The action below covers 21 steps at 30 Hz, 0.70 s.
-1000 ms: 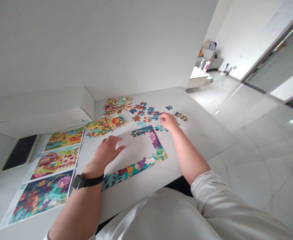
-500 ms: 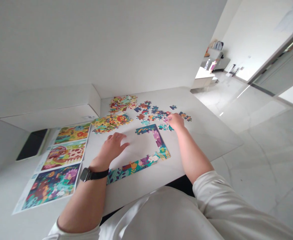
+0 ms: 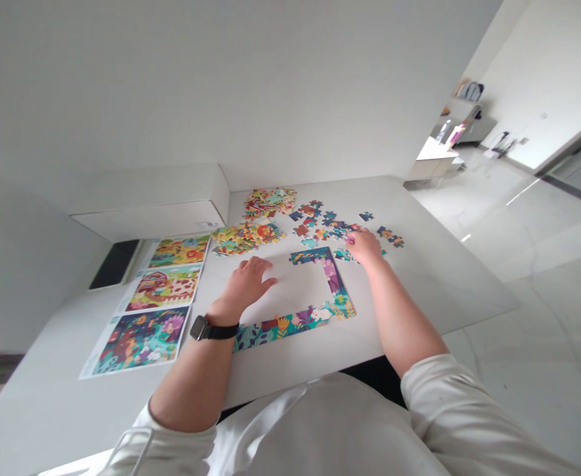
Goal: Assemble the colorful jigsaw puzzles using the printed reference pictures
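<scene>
On the white table lies a partly joined jigsaw frame [image 3: 342, 304], with a bottom strip, a right side and a short top strip. My left hand [image 3: 248, 283], with a black watch on the wrist, rests left of it, fingers spread and holding nothing. Over the loose dark and teal puzzle pieces [image 3: 328, 217], above the frame's top right corner, is my right hand [image 3: 367, 247]. Its fingers are pinched on a pinkish-purple puzzle piece [image 3: 350, 238], mostly covered by the fingertips.
Piles of yellow puzzle pieces [image 3: 243, 238] and mixed pieces [image 3: 270, 200] lie further back. At left is a printed sheet [image 3: 191, 322] with three pictures, beside a dark phone-like slab [image 3: 115, 264]. A white box [image 3: 171, 221] stands against the wall.
The head view has turned left, so everything sits further right in the picture. My right hand stays at the loose pieces with its fingers pinched; the left has barely moved.
</scene>
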Motion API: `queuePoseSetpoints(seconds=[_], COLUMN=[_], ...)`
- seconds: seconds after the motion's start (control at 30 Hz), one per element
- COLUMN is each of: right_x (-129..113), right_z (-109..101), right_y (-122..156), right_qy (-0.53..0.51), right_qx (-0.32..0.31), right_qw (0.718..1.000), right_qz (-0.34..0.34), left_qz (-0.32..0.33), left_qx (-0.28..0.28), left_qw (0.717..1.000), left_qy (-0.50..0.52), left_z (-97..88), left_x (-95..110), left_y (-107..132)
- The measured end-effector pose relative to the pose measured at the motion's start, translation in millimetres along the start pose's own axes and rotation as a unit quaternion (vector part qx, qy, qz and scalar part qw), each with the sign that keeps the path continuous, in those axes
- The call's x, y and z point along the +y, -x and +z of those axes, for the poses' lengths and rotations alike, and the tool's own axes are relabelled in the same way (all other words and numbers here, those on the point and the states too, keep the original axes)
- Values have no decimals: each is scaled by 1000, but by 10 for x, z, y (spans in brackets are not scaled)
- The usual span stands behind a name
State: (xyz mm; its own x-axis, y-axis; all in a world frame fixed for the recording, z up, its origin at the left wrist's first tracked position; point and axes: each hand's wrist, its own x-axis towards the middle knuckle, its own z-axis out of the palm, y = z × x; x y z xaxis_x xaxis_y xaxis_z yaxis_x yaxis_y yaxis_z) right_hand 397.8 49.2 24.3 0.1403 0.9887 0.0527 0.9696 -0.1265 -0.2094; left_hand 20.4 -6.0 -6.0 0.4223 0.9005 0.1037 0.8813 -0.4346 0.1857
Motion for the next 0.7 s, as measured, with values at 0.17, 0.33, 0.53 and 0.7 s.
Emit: queuePoseSetpoints(seconds=[0.17,0.33,0.53,0.7], right_x=[-222,-459,-516,-516], right_z=[154,302,362,393], right_y=[79,191,196,154], right_qy=[-55,-51,-36,-41], right_qx=[13,-17,-29,-20], right_qw=[985,968,967,967], right_qz=[-163,-247,-250,-249], left_qz=[-5,-9,-8,-11], left_qx=[2,-6,-3,-1], left_qw=[1000,1000,1000,1000], left_qy=[3,-2,0,-3], left_z=[-21,-35,-31,-20], left_x=[23,34,20,4], left_y=[10,3,-2,-1])
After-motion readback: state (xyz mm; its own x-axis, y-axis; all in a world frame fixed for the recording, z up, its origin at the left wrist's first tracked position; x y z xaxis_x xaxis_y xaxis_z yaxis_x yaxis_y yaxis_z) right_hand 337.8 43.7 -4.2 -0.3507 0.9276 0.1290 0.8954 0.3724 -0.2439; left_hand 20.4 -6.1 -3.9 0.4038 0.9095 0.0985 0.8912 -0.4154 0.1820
